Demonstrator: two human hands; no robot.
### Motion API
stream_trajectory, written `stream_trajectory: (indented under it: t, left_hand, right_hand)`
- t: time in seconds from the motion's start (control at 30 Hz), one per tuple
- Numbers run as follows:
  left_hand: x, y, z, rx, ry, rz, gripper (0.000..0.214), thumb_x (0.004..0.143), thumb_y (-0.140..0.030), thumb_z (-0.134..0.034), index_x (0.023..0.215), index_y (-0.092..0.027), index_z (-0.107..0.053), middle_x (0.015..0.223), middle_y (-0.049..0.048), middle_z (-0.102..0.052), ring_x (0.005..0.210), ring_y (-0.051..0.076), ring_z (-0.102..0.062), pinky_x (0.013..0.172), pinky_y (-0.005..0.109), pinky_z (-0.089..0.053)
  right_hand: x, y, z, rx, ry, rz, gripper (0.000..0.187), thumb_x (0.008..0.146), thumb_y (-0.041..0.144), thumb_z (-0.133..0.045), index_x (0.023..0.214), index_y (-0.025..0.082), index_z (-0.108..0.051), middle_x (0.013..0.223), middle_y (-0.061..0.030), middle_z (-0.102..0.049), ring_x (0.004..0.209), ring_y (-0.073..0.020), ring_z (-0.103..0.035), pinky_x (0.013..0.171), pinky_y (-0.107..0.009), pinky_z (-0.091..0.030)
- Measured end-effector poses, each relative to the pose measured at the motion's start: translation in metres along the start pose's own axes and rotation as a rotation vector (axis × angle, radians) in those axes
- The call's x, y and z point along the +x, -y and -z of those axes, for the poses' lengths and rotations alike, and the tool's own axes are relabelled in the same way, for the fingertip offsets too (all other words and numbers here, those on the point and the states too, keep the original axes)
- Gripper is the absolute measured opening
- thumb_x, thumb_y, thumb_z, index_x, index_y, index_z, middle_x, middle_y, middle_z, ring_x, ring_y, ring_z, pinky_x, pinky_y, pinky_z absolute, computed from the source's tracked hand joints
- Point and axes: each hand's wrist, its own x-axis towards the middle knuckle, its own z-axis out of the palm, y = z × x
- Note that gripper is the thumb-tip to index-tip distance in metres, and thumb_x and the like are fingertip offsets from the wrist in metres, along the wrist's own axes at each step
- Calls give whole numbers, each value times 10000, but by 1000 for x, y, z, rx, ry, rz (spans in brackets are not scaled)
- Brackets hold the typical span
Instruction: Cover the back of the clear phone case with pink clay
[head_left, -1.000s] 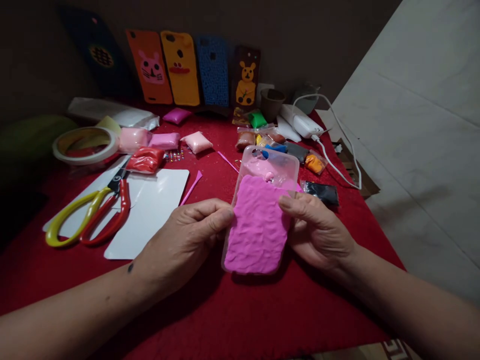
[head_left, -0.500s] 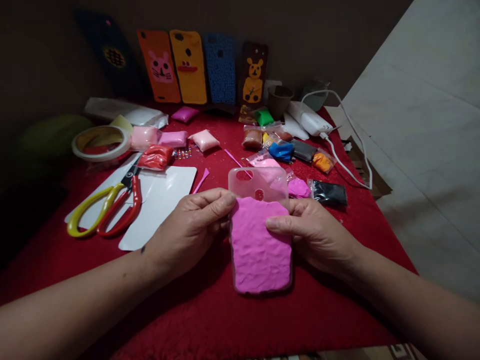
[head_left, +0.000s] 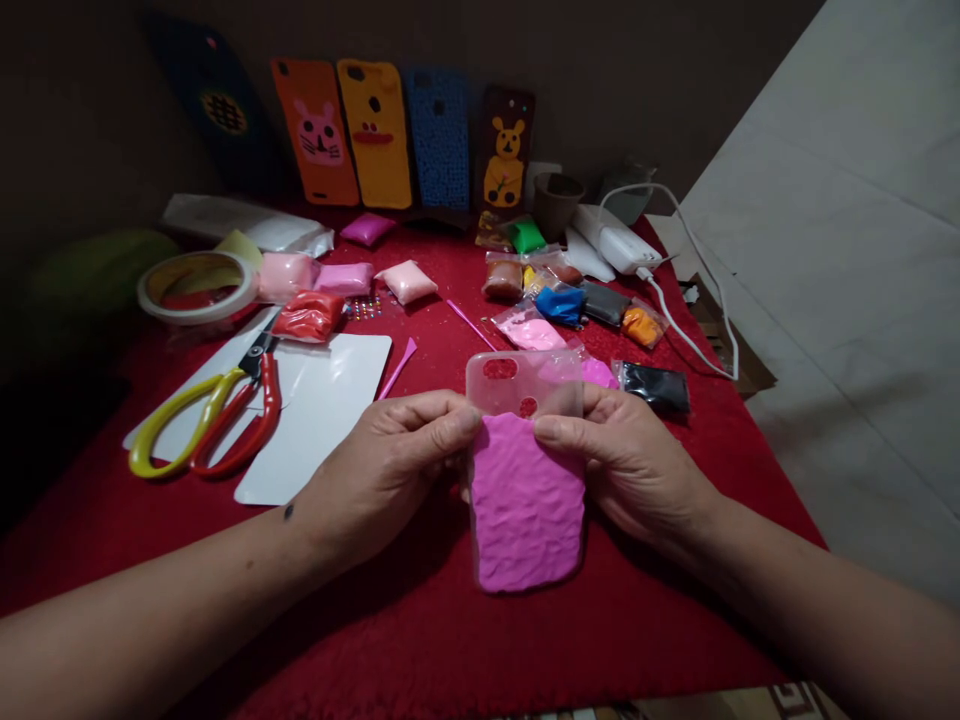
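one translucent case (head_left: pixel 534 378), mostly under bumpy pink clay (head_left: pixel 529 508)

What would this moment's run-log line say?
left hand: holds clear case | right hand: holds case, thumb at pink clay | case: top bare

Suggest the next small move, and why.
Probably nudge the pink clay slightly upward with the right grip: its thumb sits at the clay's upper edge, the clear case is bare above that, and the left grip holds the opposite side.
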Motion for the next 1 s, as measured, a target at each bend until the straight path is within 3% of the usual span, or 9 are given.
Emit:
stream_trajectory:
  t: [0.2, 0.43, 0.67, 1.0]
  left_hand:
    - [-1, -1, -1, -22, -2, 5, 283, 928, -350, -632, 723, -154, -647, 636, -6, -598, 585, 100, -526, 596, 225, -441]
    - [0, -1, -1, -64, -7, -6, 272, 923, -326, -645, 714, -151, -646, 620, -16, -584, 580, 87, -516, 587, 203, -430]
    - [-1, 0, 1, 0, 1, -7, 283, 926, -362, -641, 727, -161, -652, 632, -16, -598, 584, 92, -526, 589, 212, -441]
    - [-1, 1, 3, 52, -17, -13, 299, 932, -383, -630, 720, -173, -638, 643, -19, -601, 597, 92, -521, 600, 222, -409]
  right_hand:
    - [0, 2, -1, 46, 13, -20, 204, 651, 150, -863, 610, 128, -665, 542, 41, -600, 481, -40, -500, 498, -166, -365]
    - [0, 3, 0, -5, -10, -43, 218, 629, 210, -881, 633, 122, -682, 576, 18, -628, 514, -64, -537, 543, -192, -409]
    - [1, 1, 0, -11, -34, -8, 208, 621, 207, -878, 584, 147, -683, 524, 47, -578, 478, -53, -481, 516, -200, -395]
    - [0, 4, -1, -3, -34, -44, 214, 600, 246, -889, 609, 142, -702, 560, 21, -614, 510, -75, -509, 541, -225, -396]
